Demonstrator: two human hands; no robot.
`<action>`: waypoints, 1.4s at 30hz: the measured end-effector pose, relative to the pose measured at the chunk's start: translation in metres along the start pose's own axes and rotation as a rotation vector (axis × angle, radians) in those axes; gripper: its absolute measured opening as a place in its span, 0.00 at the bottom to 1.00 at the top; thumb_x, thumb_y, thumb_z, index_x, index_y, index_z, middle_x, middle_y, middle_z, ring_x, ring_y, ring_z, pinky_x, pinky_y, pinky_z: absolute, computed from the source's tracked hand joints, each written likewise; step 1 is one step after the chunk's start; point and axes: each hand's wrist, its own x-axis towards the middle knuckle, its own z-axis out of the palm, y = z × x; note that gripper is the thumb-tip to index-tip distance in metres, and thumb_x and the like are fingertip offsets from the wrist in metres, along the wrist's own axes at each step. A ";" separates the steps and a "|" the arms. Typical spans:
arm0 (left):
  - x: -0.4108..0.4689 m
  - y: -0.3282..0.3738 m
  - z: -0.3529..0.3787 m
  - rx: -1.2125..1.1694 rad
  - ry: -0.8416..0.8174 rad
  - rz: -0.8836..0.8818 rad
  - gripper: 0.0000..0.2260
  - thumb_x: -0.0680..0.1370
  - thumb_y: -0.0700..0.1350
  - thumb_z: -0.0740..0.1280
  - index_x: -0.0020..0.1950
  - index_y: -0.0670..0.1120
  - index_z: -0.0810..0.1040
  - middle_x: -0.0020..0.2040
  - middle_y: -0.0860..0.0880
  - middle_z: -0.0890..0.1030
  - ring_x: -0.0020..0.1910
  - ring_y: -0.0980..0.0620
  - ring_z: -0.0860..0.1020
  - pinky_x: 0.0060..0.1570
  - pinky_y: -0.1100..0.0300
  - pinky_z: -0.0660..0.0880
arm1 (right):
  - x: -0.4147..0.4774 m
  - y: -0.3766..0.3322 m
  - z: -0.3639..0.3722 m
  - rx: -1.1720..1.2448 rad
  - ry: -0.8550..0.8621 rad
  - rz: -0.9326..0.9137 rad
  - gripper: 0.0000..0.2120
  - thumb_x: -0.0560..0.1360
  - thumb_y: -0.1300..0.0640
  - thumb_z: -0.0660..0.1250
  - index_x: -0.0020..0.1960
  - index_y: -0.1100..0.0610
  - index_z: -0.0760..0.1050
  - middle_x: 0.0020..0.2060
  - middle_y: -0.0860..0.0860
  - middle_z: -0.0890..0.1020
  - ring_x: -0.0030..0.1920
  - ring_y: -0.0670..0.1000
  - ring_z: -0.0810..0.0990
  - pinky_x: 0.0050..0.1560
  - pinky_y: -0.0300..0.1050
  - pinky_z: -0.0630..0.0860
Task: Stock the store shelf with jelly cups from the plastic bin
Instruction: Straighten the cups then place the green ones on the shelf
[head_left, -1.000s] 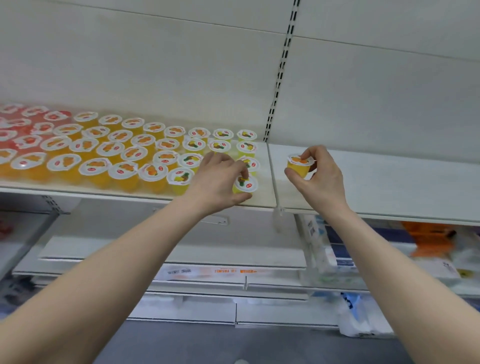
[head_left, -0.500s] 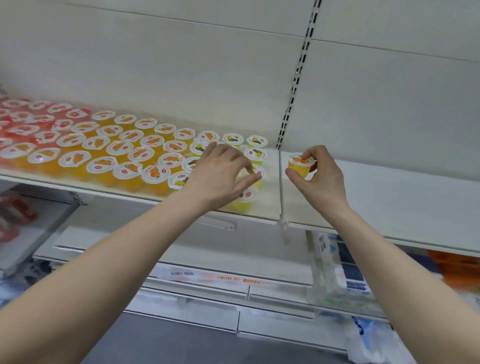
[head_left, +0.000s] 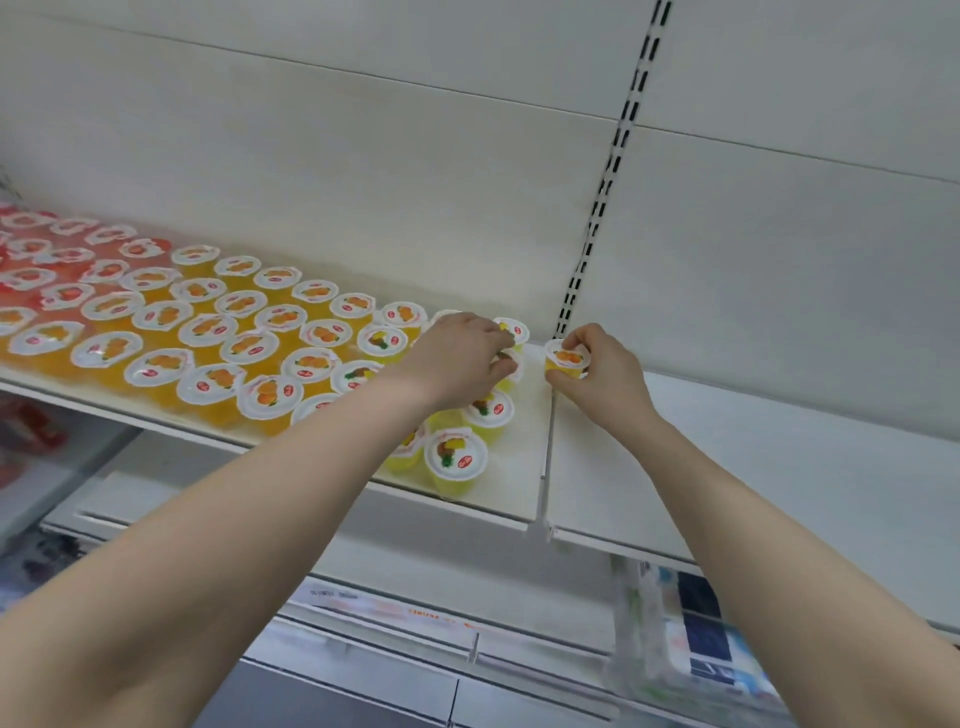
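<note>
White shelf of jelly cups; left hand curls on one yellow cup; right hand pinches one orange cup

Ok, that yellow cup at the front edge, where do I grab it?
Pinch the front yellow cup by its wall just under the wider lid rim, coming from the front right: it stands upright, bare shelf lies there, neighbours crowd its left and back.

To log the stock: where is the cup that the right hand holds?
Head view, right of centre: the right hand pinches the cup over the shelf joint, below the slotted upright.
</note>
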 end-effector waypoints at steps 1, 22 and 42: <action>0.001 -0.002 0.000 0.000 0.001 -0.003 0.18 0.81 0.54 0.58 0.67 0.47 0.76 0.65 0.48 0.77 0.66 0.46 0.72 0.66 0.51 0.65 | 0.006 0.001 0.004 -0.002 -0.008 0.002 0.16 0.70 0.54 0.73 0.55 0.53 0.72 0.51 0.49 0.78 0.50 0.52 0.76 0.47 0.45 0.71; -0.011 -0.022 -0.026 0.077 0.052 0.010 0.19 0.81 0.55 0.59 0.69 0.49 0.74 0.68 0.50 0.75 0.70 0.48 0.67 0.71 0.53 0.61 | 0.022 -0.023 -0.013 -0.465 -0.099 -0.258 0.25 0.75 0.54 0.66 0.71 0.54 0.69 0.67 0.54 0.70 0.64 0.58 0.71 0.62 0.54 0.68; -0.268 -0.236 -0.135 0.248 0.248 -0.072 0.19 0.81 0.54 0.61 0.66 0.46 0.77 0.63 0.46 0.78 0.65 0.44 0.72 0.67 0.53 0.63 | -0.062 -0.309 0.121 -0.641 0.015 -0.725 0.24 0.76 0.48 0.66 0.70 0.57 0.71 0.64 0.57 0.75 0.63 0.62 0.73 0.61 0.56 0.67</action>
